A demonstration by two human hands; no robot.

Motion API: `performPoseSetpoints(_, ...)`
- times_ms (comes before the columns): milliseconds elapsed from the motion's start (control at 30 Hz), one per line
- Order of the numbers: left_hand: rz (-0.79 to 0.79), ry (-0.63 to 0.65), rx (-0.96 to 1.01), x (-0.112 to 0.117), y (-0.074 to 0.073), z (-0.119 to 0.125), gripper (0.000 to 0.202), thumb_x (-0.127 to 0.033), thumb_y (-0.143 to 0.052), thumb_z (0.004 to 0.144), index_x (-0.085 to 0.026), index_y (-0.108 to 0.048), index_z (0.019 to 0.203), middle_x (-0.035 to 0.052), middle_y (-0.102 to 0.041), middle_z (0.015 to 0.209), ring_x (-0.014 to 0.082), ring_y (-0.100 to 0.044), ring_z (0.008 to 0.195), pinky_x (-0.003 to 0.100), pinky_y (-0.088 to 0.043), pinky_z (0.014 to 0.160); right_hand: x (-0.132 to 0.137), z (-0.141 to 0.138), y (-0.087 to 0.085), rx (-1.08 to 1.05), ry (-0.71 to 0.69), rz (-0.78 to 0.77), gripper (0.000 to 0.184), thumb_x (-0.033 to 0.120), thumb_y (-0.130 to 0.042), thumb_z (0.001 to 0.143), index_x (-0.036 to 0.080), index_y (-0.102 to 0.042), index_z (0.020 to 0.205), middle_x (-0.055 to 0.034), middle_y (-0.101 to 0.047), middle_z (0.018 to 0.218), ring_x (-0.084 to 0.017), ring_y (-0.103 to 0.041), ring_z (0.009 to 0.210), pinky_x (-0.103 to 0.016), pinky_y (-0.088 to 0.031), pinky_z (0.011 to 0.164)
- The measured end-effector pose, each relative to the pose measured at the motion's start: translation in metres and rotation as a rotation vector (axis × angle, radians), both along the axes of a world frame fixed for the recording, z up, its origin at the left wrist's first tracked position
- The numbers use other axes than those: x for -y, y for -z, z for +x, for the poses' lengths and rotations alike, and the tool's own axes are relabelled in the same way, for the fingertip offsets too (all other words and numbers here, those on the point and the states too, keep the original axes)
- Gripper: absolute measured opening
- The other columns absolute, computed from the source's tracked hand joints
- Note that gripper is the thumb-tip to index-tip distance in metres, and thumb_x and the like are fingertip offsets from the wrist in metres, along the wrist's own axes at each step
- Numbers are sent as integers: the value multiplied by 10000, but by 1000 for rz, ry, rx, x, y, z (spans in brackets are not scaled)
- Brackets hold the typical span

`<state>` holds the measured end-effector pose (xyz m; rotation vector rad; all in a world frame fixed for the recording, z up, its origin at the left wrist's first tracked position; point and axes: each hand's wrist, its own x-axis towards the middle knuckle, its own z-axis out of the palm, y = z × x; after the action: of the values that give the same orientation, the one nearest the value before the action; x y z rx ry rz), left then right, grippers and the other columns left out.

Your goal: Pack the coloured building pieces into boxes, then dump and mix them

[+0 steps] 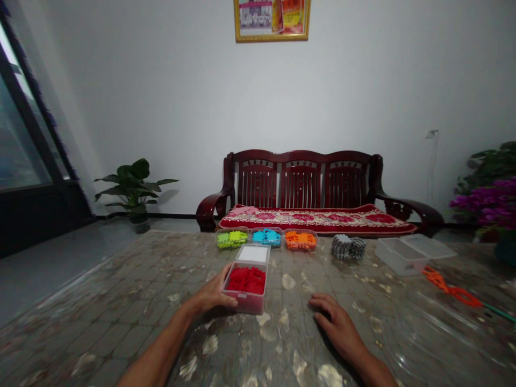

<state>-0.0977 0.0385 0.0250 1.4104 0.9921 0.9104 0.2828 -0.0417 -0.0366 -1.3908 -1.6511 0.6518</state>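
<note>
A small clear box of red pieces [246, 286] stands on the patterned table [121, 301] in front of me. My left hand [213, 295] grips its left side, fingers curled round the wall. A white lid or box [253, 253] lies just behind it. My right hand [336, 322] rests flat on the table to the right of the red box, fingers stretched out and holding nothing. Further back stand three boxes in a row: green pieces [232, 238], blue pieces [266, 237] and orange pieces [300, 240].
A pile of grey and white pieces [348, 247] lies right of the row. An empty clear container with its lid [413, 252] sits at the right, beside an orange chain of pieces [449, 287]. A wooden bench [310, 196] stands behind the table, plants at both sides.
</note>
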Motion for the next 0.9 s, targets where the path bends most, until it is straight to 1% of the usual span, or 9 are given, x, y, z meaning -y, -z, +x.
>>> performPoseSetpoints(133, -18, 39, 28, 4, -3, 16, 1030, -170, -867, 429, -263, -518, 1394, 117, -648, 1393, 388, -598, 1290, 490, -450, 1114, 0, -1, -2, -14, -5, 6, 286, 315, -595, 771, 255, -789, 972, -99, -731, 1208, -289, -655, 1174, -480, -465, 1101)
performPoseSetpoints(267, -12, 77, 55, 7, -6, 27, 1030, -184, -859, 443, -267, -508, 1408, 106, -657, 1386, 384, -560, 1337, 482, -439, 1126, 1, -2, -2, -10, -5, 13, 291, 306, -590, 778, 247, -789, 983, -107, -725, 1212, -288, -654, 1178, -481, -461, 1104)
performPoseSetpoints(400, 12, 91, 34, 5, -3, 36, 1036, -190, -873, 441, -279, -521, 1412, 104, -657, 1386, 387, -568, 1325, 481, -437, 1131, 1, -3, -2, -16, -2, 16, 278, 289, -592, 769, 243, -786, 963, -105, -728, 1209, -291, -646, 1190, -487, -456, 1112)
performPoseSetpoints(467, 24, 106, 42, 3, 0, 44, 1065, -185, -891, 423, -285, -518, 1415, 106, -647, 1396, 390, -570, 1324, 480, -440, 1128, 0, -3, -1, -27, 14, 18, 301, 284, -599, 754, 247, -782, 990, -96, -733, 1208, -289, -644, 1192, -486, -455, 1117)
performPoseSetpoints(600, -14, 154, 97, 3, 5, 72, 1147, -166, -910, 399, -250, -452, 1446, 138, -642, 1382, 389, -621, 1259, 484, -492, 1064, -1, -4, 4, -80, 56, -2, 454, 270, -605, 721, 240, -746, 1151, -89, -727, 1236, -276, -653, 1192, -474, -467, 1116)
performPoseSetpoints(700, -47, 213, 182, 5, 7, 100, 1141, -173, -907, 417, -239, -424, 1448, 146, -640, 1364, 377, -651, 1209, 455, -535, 997, 0, -7, 8, -165, 43, -37, 640, 246, -619, 681, 239, -660, 1320, -103, -668, 1360, -279, -632, 1248, -478, -461, 1126)
performPoseSetpoints(800, -12, 203, 190, 4, 13, 127, 1148, -162, -907, 401, -237, -425, 1439, 140, -637, 1350, 373, -639, 1219, 449, -524, 1013, 0, -11, 7, -205, 10, -32, 842, 202, -652, 628, 242, -530, 1460, -118, -572, 1490, -298, -552, 1355, -497, -403, 1170)
performPoseSetpoints(900, 29, 165, 180, -1, 22, 149, 1142, -141, -905, 401, -228, -427, 1435, 152, -625, 1358, 379, -612, 1255, 462, -499, 1052, -4, -13, -2, -223, 18, 13, 942, 214, -712, 604, 235, -456, 1511, -138, -539, 1519, -333, -501, 1399, -529, -372, 1182)
